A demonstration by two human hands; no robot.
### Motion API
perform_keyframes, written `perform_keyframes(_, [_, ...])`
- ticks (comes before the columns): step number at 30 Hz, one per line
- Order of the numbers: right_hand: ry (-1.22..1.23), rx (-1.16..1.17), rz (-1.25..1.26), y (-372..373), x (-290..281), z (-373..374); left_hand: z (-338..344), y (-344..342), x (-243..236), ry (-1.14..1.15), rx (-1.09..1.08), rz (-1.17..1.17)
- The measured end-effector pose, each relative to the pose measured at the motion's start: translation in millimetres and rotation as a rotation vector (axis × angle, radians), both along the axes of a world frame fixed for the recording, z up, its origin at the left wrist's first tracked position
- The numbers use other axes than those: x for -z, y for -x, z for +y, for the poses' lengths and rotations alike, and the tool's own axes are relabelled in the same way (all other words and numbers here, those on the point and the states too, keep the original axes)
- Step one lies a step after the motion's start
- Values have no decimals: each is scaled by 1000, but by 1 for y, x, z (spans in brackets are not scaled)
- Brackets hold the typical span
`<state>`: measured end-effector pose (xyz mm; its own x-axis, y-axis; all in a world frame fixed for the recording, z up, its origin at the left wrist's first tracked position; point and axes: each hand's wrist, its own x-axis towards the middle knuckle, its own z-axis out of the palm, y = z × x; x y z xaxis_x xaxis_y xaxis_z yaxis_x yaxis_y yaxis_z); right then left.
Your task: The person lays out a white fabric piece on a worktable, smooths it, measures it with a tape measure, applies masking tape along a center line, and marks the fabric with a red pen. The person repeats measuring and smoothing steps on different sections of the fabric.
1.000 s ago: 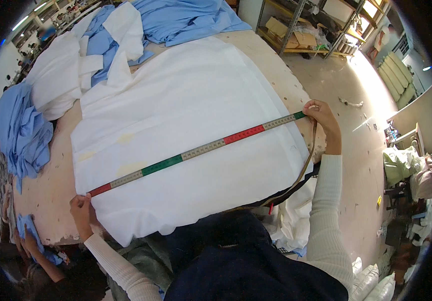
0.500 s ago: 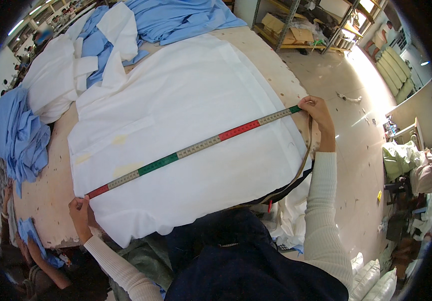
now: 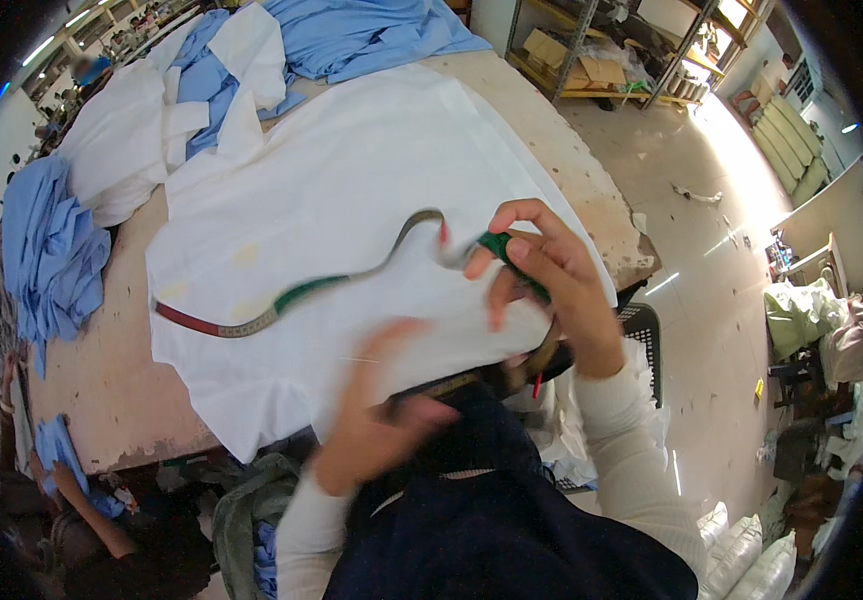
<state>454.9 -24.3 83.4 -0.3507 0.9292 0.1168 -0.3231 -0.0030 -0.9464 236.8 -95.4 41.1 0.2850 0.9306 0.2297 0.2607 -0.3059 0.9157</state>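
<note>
A white garment (image 3: 351,150) lies spread over the table, with faint yellowish marks near its left side. Across it runs a tape measure (image 3: 311,288) banded in red, green and pale grey, now slack and curving, its red end loose at the left. My right hand (image 3: 561,275) pinches a green stretch of the tape above the garment's right part. Motion blurs my left hand (image 3: 371,415), which hovers over the near edge with thumb and fingers apart, holding nothing I can see.
Blue cloth (image 3: 51,250) is heaped at the table's left, and more blue cloth (image 3: 371,40) lies at the far end. A dark basket (image 3: 643,335) with white cloth stands by the near right corner. Another person's arm (image 3: 91,515) shows at lower left. Shelving (image 3: 576,60) stands beyond.
The tape was stretched straight between both hands; my left hand has let go of its red end and moved right. My right hand has come inward with the tape, which now sags.
</note>
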Motion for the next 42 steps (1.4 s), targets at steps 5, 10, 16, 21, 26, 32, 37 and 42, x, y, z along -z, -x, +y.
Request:
perform_keyframes(5, [-530,1413,104,-11,-14,-44,-21,-37,69,207,558,200])
perform_keyframes(10, [-823,1406,-232,-106,28,-125,-82,104,39,351,202,179])
perform_keyframes(16, [62,160,-1218,-107,65,-157,-184,180,18,954,-334,234])
perform_keyframes(21, [-355,261,-1171,-86,183,-135,-186,177,57,578,-428,719])
perform_keyframes(26, [-380,338,-1192,-100,230,-122,-134,143,3,98,-603,494])
perform_keyframes(32, [-502,806,-693,-105,126,-123,-75,126,4,-154,-745,403])
perform_keyframes(37, [-591,957,-508,-98,51,-23,-23,111,6,-218,-855,602])
perform_keyframes(42, [-1113,329,-1115,50,9,158,-8,63,12,-143,-885,747])
